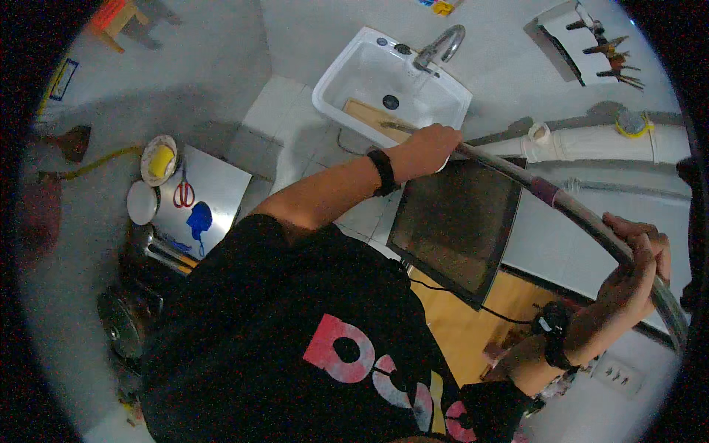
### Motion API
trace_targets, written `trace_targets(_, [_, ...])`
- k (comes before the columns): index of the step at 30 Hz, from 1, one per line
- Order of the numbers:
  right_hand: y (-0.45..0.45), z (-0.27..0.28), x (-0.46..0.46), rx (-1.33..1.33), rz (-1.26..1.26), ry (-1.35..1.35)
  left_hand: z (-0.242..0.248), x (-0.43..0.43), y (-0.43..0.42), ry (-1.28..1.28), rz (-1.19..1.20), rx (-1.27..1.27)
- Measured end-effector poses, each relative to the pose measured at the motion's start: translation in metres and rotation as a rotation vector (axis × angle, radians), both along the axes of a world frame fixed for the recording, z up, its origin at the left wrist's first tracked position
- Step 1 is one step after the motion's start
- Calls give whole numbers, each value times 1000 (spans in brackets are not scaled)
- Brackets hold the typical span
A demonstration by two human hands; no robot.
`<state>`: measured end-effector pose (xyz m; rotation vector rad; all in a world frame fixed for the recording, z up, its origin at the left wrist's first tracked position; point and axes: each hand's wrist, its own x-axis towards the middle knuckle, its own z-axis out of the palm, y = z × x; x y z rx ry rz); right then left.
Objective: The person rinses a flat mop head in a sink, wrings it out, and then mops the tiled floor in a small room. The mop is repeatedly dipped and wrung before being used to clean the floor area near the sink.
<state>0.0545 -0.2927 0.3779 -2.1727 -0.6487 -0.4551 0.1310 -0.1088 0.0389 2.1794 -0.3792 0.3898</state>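
Observation:
A long grey tube (587, 221) with a purple band slants across the right half of the head view. My left hand (429, 147), with a black band at the wrist, is closed around its upper part beside the sink. Beyond that hand a thin, rough-looking end piece (396, 126) reaches over the white sink (327, 105); the grip hides how it joins. Farther down, my right hand (637, 266) wraps around the tube, with a dark watch on that wrist. Past it, the tube bends downward at the picture's rim. A light brown board (360, 113) leans inside the sink.
Below the tube is a dark framed panel (460, 221). White pipes (592, 141) run along the right wall, under a knife rack (559, 39). To the left, a metal surface (221, 177) bears red-handled scissors (184, 194) and a blue item (199, 219), near a bowl with a yellow sponge (162, 161).

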Motion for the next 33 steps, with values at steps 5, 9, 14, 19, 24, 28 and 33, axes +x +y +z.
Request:
trace_targets(5, [-23,36,9,-81,89,-70,19,-13,-5,14,-14,-65])
trace_targets(9, [-37,68,23,-164,232,-26,26,-5,1,-129,-14,-53])
trace_targets(14, [-39,53,68,-293,250,123,6,15,12,36,-84,58])
trace_targets(19, [-9,46,112,-163,148,32,-7,30,13,0,2,-72])
trace_targets(24, [35,31,115,-40,219,95,-5,43,22,73,8,-65])
trace_targets(28, [40,5,73,399,456,260,-5,30,20,105,-34,-52])
trace_targets(33, [35,13,23,510,602,383,9,1,12,65,-84,33])
